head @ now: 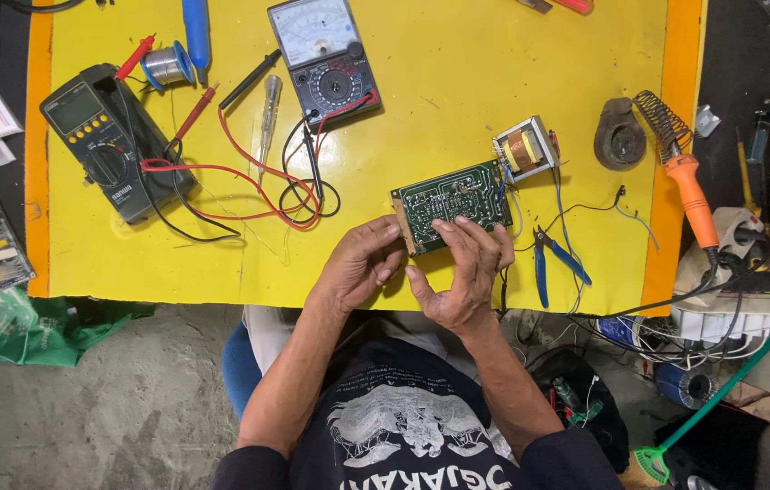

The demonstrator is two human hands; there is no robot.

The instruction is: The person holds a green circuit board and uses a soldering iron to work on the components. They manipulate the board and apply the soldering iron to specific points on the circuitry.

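Right, biggest to smallest:

- Yellow table (457, 73) with orange edging takes most of the view; bare concrete floor (131, 417) below it, a green bag (31, 327) lying there at your left.
- Black clutter flanks the table on both sides: hand tools and a tangle of wires at your right, stacked parts at your left.
- 2 meters sit at the far side, likely parked within reach: a dark digital multimeter (108, 136) and an analog meter (326, 59), their red and black leads (258, 195) looped between them.
- Orange-handled soldering iron (689, 186) lies at the right edge beside its coil stand, so the tip looks kept off the table.
- Green circuit board (453, 201) is at the near middle of the table, tilted up toward you, probably for a view of the traces.
- Your left hand (362, 263) pinches the board's left end with curled fingers.
- Your right hand (462, 272) grips the lower edge, fingers over the face, thumb below.
- Small transformer (524, 150) sits just beyond the board's far right corner, wired to it.
- Blue-handled cutters (553, 259) lie just right of your right hand.
- Solder spool (167, 65) sits up by the digital meter.
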